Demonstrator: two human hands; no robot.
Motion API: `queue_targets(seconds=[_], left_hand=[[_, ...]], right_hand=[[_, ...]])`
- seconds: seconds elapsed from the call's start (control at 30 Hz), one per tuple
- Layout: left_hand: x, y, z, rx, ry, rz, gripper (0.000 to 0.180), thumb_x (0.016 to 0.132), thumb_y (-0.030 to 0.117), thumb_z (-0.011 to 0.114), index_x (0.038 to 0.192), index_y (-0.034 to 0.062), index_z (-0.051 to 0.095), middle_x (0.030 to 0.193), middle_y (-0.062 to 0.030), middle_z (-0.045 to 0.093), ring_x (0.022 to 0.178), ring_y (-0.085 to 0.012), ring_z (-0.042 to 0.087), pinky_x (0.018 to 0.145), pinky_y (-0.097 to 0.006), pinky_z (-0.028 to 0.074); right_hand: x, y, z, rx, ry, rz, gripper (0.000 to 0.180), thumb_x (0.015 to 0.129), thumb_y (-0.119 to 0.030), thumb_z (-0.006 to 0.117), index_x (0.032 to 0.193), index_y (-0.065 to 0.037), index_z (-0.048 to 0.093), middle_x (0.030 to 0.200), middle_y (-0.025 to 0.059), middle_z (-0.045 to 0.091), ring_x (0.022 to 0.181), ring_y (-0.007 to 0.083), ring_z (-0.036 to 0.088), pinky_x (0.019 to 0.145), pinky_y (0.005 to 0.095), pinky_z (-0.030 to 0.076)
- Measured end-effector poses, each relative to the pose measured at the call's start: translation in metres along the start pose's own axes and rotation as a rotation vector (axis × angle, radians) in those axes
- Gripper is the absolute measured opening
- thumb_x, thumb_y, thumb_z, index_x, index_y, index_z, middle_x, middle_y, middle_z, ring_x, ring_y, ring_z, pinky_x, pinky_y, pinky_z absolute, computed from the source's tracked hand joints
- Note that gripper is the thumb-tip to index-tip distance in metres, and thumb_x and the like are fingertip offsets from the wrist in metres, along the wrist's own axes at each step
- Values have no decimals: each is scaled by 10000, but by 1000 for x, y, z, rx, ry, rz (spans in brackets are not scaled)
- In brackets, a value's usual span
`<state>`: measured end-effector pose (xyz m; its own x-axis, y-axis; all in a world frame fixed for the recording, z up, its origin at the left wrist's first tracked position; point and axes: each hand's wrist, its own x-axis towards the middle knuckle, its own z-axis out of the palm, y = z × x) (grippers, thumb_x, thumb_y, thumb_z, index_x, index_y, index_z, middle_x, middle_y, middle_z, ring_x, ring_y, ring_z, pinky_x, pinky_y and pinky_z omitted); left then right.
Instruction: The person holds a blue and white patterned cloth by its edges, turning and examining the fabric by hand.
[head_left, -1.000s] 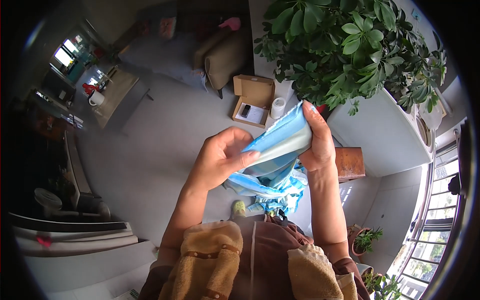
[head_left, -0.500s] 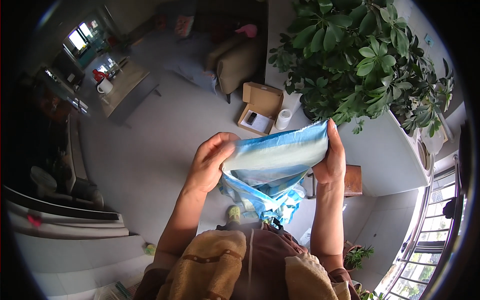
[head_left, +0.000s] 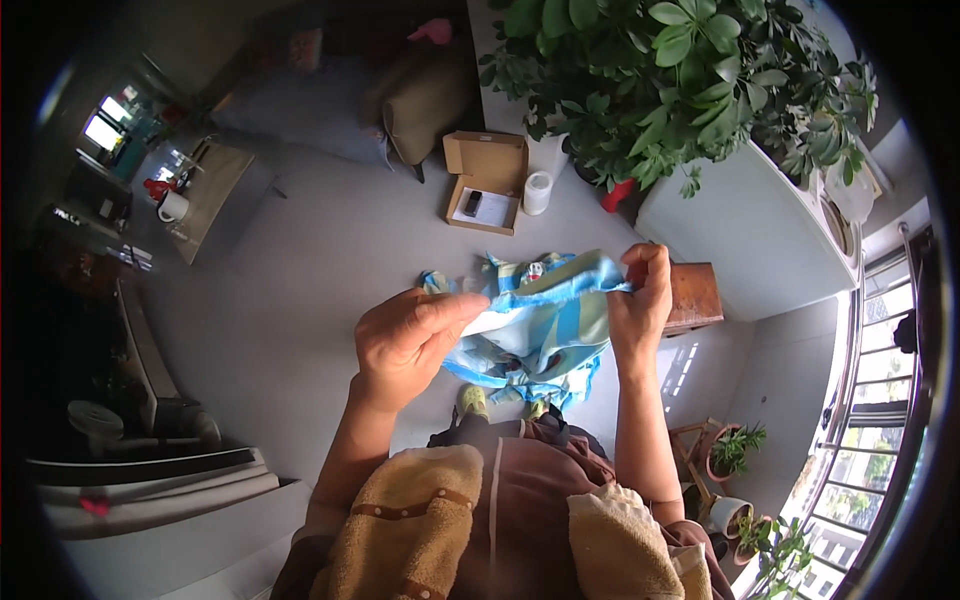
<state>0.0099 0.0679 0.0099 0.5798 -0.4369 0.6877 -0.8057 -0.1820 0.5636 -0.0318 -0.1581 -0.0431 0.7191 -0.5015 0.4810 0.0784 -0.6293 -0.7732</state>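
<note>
A large cloth [head_left: 570, 330] with blue, white and pale green stripes hangs in loose folds in front of my body, above the floor. My left hand [head_left: 405, 340] is closed on its upper edge, with thumb and fingers pinching the fabric. On the other side, my right hand [head_left: 645, 300] pinches the same edge near a corner. Between the two hands the blue edge runs as a narrow, slightly bowed strip. More crumpled cloth with loose, ragged-looking ends shows beyond and below it.
An open cardboard box [head_left: 487, 190] holding a small dark object lies ahead on the floor, beside a white canister [head_left: 537, 193]. A big leafy plant [head_left: 650, 100] overhangs a white cabinet [head_left: 750, 235]. A brown wooden stool [head_left: 695, 297] stands right; a low table [head_left: 215, 195] is far left.
Both hands have turned and the cloth's raised flap has tipped, leaving a narrow edge between them. More folds show beyond the edge. The head view has shifted, revealing more floor and plants at right.
</note>
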Motion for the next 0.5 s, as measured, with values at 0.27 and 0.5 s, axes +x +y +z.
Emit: queue_targets(seconds=[0.27,0.5], left_hand=[[-3,-7,24,4,-23,48,257,670,-98,658,881,28,585,754,-80,652,527,-106,526,474,-207,424],[-18,-19,26,87,-53,72,272,665,-77,669,906,33,607,770,-70,627,616,-174,593,519,-250,472]], right_hand=[[-70,-32,-3,1003,-1003,520,475,886,-387,458,1110,29,510,1033,132,584,934,238,564,798,309,443],[-53,-37,33,1717,-559,1012,457,914,-300,436,1094,120,432,1049,192,546,976,241,556,918,298,414]])
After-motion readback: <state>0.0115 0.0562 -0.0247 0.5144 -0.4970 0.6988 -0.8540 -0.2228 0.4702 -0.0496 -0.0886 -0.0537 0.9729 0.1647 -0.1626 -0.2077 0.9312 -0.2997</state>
